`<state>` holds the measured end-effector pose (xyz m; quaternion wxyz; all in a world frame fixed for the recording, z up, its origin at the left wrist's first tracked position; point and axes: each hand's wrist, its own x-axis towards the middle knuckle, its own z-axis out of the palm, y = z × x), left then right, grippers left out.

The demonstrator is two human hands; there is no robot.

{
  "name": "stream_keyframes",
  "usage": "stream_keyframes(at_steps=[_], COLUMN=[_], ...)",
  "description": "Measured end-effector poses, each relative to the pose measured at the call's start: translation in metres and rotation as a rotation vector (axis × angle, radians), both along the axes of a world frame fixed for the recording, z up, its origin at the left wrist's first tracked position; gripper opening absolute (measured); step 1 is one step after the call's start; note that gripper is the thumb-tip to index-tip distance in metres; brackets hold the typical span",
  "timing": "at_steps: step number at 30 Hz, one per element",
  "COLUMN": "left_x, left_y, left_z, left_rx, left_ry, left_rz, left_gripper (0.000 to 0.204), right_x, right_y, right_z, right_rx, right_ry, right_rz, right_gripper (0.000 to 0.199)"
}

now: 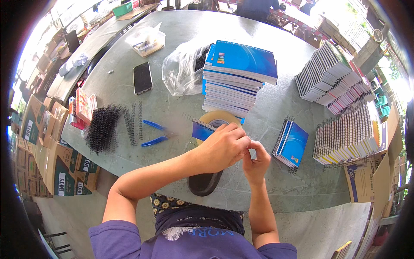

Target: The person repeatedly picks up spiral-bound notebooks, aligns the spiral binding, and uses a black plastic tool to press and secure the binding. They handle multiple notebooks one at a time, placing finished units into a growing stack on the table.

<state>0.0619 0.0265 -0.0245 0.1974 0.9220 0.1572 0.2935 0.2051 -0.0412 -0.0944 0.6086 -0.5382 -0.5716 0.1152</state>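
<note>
The left hand point(222, 146) and right hand point(255, 162) meet above the table point(276, 108), fingers pinched together on something small; what it is I cannot tell. Just behind lies a tape roll point(217, 118) on a notebook point(202, 129). The roll looks light, stiff and smooth, best held by its outer rim; it is tan and glossy.

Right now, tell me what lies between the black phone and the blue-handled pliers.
In the head view, only bare grey-green table lies between the black phone and the blue-handled pliers; the loose wire spirals sit just left.

Bright daylight, blown-out top corners, fisheye-bent dark rim.
</note>
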Motion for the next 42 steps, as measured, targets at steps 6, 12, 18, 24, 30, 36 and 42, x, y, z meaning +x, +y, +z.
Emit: stream_keyframes(at_steps=[6, 12, 18, 24, 30, 36, 42], left_x=[0.005, 0.001, 0.022, 0.136, 0.171, 0.179, 0.224], left_y=[-0.004, -0.008, -0.010, -0.022, -0.032, -0.003, -0.007], left_z=[-0.005, 0.029, 0.030, 0.018, -0.074, -0.065, -0.083], left_rx=[-0.055, 0.217, -0.592, 0.141, 0.172, -0.867, -1.226], left_ry=[-0.084, -0.126, -0.277, -0.418, 0.172, -0.164, -0.215], left_rz=[0.043, 0.238, 0.156, -0.156, -0.101, 0.258, 0.121], left_gripper=[0.015, 0.027, 0.035, 0.037, 0.049, 0.070, 0.077], right_x=[0.001, 0.011, 0.077, 0.166, 0.184, 0.173, 0.166], right_y=[-0.004, -0.018, -0.040, -0.061, -0.065, -0.056, -0.062], right_z=[0.000, 0.019, 0.024, 0.036, -0.015, -0.019, -0.033], right_rx=[0.004, -0.143, 0.066, 0.074, -0.377, -0.382, -0.404], right_ry=[-0.028, 0.118, 0.725, 0.895, 0.427, 0.299, 0.196], right_rz=[0.031, 0.029, 0.154, -0.223, -0.268, -0.161, -0.262], right_gripper=[0.010, 0.007, 0.017, 0.046, 0.053, 0.057, 0.057])
